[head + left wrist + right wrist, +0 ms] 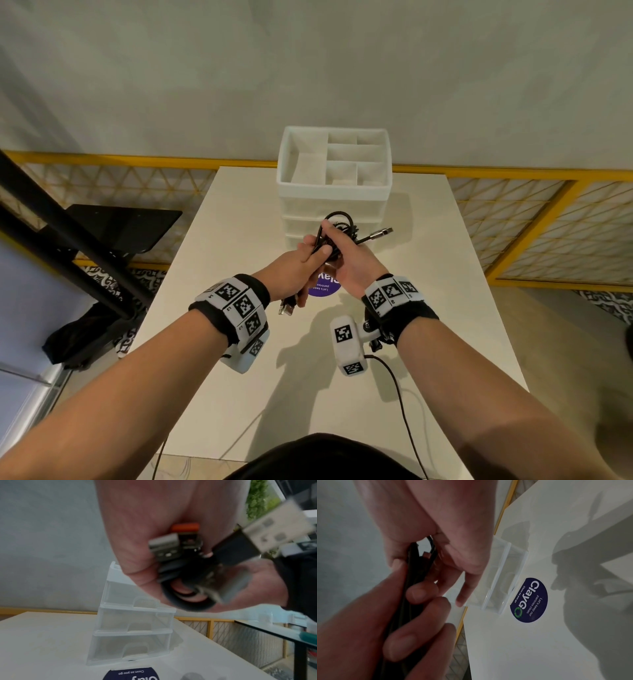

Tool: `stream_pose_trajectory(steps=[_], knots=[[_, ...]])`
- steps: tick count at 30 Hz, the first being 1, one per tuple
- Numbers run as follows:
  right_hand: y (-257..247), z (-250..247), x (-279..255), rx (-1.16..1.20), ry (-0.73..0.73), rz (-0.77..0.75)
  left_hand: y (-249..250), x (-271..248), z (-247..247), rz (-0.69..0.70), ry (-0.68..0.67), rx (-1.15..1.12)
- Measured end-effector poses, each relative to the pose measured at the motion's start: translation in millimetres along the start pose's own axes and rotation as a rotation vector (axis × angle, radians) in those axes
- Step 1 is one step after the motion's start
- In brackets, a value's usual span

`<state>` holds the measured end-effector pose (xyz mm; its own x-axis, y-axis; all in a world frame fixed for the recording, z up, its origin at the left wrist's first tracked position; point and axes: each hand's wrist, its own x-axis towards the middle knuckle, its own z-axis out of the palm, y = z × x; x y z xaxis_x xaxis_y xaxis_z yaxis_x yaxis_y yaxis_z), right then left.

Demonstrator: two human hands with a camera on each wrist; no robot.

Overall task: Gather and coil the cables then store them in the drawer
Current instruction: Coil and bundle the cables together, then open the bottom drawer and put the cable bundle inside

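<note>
Both hands hold one bundle of coiled black cables [337, 231] above the white table [239, 377], just in front of the translucent drawer unit [334, 205]. My left hand [310, 255] grips the bundle from the left, with USB plugs [286, 306] hanging below it. My right hand [346, 250] grips it from the right; a metal plug [380, 233] sticks out to the right. The left wrist view shows the coil [185, 599] and USB plugs [164, 546] in the palm. In the right wrist view, fingers [423, 592] curl round the black cables [412, 574]. All drawers [133, 620] look closed.
A divided open tray [334, 157] tops the drawer unit. A round blue sticker [529, 600] lies on the table under the hands. Yellow railing [513, 205] runs behind and to the right; a black stand [120, 226] is at left. Wrist-camera cords [397, 394] trail toward me.
</note>
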<state>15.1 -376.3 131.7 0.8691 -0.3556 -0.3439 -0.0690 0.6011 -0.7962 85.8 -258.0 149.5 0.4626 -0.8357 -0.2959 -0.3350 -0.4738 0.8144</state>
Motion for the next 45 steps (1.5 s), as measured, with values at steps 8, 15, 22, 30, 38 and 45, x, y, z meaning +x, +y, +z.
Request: stream_pose_trajectory(steps=[8,15,22,30,38,45], knots=[[-9,7,3,0.017,-0.01,0.154,-8,-3,3,0.043,-0.075,0.123],[-11,7,3,0.159,0.056,0.113,-9,-5,0,0.007,-0.104,-0.117],[-6,9,-1,0.055,-0.032,0.018,-7,-1,8,-0.013,0.04,-0.096],[10,2,-4,-0.114,-0.197,0.089,-8,5,5,-0.024,-0.02,-0.292],[2,-6,15,-0.463,-0.028,-0.014,-17,18,2,0.01,-0.052,-0.101],[33,-30,41,0.02,0.418,-0.043,-27,53,-29,0.075,0.158,0.341]])
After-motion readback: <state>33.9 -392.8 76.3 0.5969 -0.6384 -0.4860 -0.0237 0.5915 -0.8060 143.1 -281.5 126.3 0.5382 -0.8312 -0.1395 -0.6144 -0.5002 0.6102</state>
